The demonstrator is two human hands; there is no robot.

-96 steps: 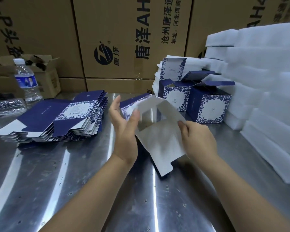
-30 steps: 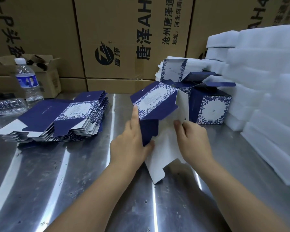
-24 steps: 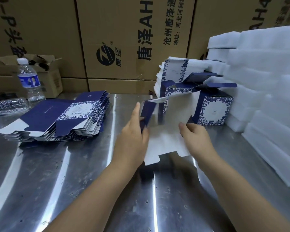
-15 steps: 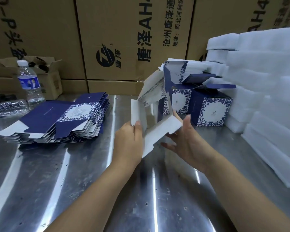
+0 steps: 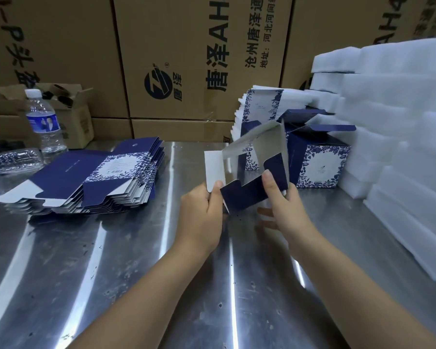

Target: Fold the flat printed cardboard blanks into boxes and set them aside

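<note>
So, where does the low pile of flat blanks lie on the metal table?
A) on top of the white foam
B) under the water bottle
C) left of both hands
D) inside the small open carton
C: the pile of flat blanks lies on the table left of the left hand, which with the right hand holds the half-folded box.

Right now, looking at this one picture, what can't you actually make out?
All in the head view:
- Rear finished box: mostly hidden behind the half-folded box.
- Right hand: thumb blurred, other fingers behind the cardboard.
- Flat blanks: label print too small to read.
- Big cartons: lettering cut off by the top edge.
- Small open carton: contents too dark.
</note>
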